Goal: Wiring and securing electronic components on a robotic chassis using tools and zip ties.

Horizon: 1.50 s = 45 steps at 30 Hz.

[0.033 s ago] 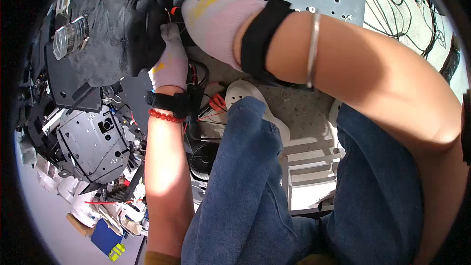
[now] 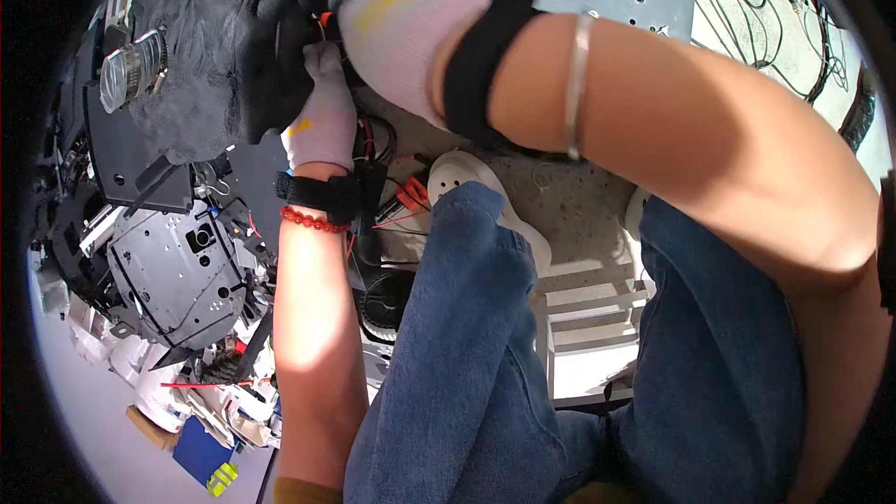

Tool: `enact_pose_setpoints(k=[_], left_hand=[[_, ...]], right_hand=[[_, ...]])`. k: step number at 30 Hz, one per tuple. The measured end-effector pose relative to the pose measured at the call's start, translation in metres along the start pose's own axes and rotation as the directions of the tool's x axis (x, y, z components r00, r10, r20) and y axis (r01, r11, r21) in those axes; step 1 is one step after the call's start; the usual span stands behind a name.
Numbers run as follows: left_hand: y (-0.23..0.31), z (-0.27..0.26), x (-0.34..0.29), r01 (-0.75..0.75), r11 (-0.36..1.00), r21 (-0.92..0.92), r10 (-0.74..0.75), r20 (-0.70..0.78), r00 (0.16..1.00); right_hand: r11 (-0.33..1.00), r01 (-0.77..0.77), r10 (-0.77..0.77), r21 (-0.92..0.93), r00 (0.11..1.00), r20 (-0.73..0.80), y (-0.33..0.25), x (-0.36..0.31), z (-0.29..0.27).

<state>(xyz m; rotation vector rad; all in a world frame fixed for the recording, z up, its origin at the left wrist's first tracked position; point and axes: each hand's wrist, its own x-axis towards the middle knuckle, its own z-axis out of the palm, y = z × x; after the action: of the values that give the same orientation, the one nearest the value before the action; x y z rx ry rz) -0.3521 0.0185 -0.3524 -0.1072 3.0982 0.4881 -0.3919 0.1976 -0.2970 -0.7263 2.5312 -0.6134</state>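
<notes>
My left hand (image 2: 322,117), in a pale pink glove with yellow patches, reaches up beside a soft black cover (image 2: 210,56). A fingertip or thumb shows at the cover's edge, while the other fingers are hidden. My right hand (image 2: 406,47), gloved alike, bends in from the right just above it, its fingers out of sight behind the back of the hand. Between the two hands and the cover's edge sits a small orange-red piece (image 2: 325,20) with a thin pale strand below it. What either hand grips cannot be made out.
A grey metal plate (image 2: 551,14) with holes and standoff posts lies beyond my right hand. Loose black cables (image 2: 761,33) spread at far right. A grey machine panel (image 2: 182,261) and a clear plastic jar (image 2: 133,70) are at left. Near my shoe (image 2: 462,177) lies an orange-red tool (image 2: 411,194).
My right hand and forearm have shifted slightly to the left and up. My left hand stays nearly where it was.
</notes>
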Motion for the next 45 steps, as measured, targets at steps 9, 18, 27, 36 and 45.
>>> enact_pose_setpoints(k=[9, 18, 27, 36, 45], left_hand=[[0.002, -0.012, -0.005, -0.190, 0.982, 0.018, 0.190, 0.026, 0.981], [0.003, -0.018, -0.006, -0.211, 0.975, -0.069, 0.214, 0.034, 0.976], [-0.010, -0.016, -0.003, -0.377, 0.921, -0.101, 0.383, 0.052, 0.922], [0.005, -0.021, -0.007, -0.102, 0.963, -0.251, 0.132, 0.107, 0.985], [0.002, -0.018, -0.007, -0.027, 0.945, -0.326, 0.086, 0.170, 0.982]], right_hand=[[0.996, 0.072, -0.075, -0.052, 0.995, -0.072, 0.000, 0.004, 0.005], [1.000, 0.015, -0.017, 0.015, 0.991, 0.135, -0.004, -0.006, -0.008], [0.997, -0.010, 0.009, 0.070, 1.000, 0.008, -0.001, -0.013, -0.004], [0.995, 0.049, -0.035, -0.089, 0.988, 0.150, 0.000, -0.025, -0.019], [0.999, 0.025, -0.027, 0.038, 0.999, 0.029, 0.018, -0.020, -0.016]])
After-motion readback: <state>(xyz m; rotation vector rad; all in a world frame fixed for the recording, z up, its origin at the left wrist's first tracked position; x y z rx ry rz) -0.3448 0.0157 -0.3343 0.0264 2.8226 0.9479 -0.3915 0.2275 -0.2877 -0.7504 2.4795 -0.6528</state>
